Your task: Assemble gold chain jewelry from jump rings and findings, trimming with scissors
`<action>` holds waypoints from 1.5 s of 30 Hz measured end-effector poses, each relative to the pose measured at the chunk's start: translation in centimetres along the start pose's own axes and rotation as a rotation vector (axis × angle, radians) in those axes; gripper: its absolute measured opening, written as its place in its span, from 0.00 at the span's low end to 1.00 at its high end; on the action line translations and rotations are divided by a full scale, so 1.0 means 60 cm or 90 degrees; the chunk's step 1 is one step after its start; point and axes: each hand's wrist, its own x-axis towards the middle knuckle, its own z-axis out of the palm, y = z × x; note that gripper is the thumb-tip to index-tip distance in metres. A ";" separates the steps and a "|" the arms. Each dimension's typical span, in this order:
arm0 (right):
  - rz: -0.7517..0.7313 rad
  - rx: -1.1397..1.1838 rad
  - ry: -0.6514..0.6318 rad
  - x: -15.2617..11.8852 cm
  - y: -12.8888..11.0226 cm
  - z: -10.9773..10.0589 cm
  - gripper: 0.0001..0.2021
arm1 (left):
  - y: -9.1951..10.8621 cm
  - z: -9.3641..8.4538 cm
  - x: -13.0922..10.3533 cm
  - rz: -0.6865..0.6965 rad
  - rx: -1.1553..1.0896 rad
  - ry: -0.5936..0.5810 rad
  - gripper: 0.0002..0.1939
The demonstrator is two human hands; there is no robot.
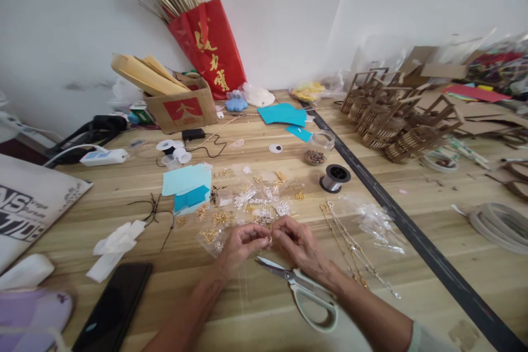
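Both hands meet over the wooden table, fingertips almost touching. My left hand (245, 245) pinches a small gold-coloured piece (270, 238). My right hand (297, 241) has its thumb and fingers pressed together beside it; what they grip is too small to name. Thin pale threads (243, 286) hang below my left hand. Scissors with white handles (315, 300) lie partly under my right wrist, blades apart from the fingers. Just beyond the hands are small plastic bags of gold and silver findings (259, 201). Gold and silver chains (350, 245) lie to the right.
A wire spool (335, 178) and a dish of beads (314, 157) stand beyond the chains. Blue cards (187, 184) and a black phone (113, 308) lie left. Small wooden baskets (396, 115), a cardboard box (181, 107) and a red bag (210, 49) stand at the back.
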 end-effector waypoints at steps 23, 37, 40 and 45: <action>0.081 0.176 -0.034 0.002 0.003 0.005 0.16 | 0.001 -0.002 0.003 0.042 0.029 0.054 0.09; 0.098 0.212 -0.040 0.001 0.005 0.009 0.15 | -0.006 0.000 0.004 0.066 0.028 0.038 0.09; 0.109 0.221 -0.046 0.001 0.009 0.010 0.14 | -0.008 0.002 0.004 0.087 0.051 0.054 0.07; 0.121 0.262 -0.047 0.002 0.009 0.010 0.14 | -0.008 0.007 0.002 0.108 0.077 0.072 0.06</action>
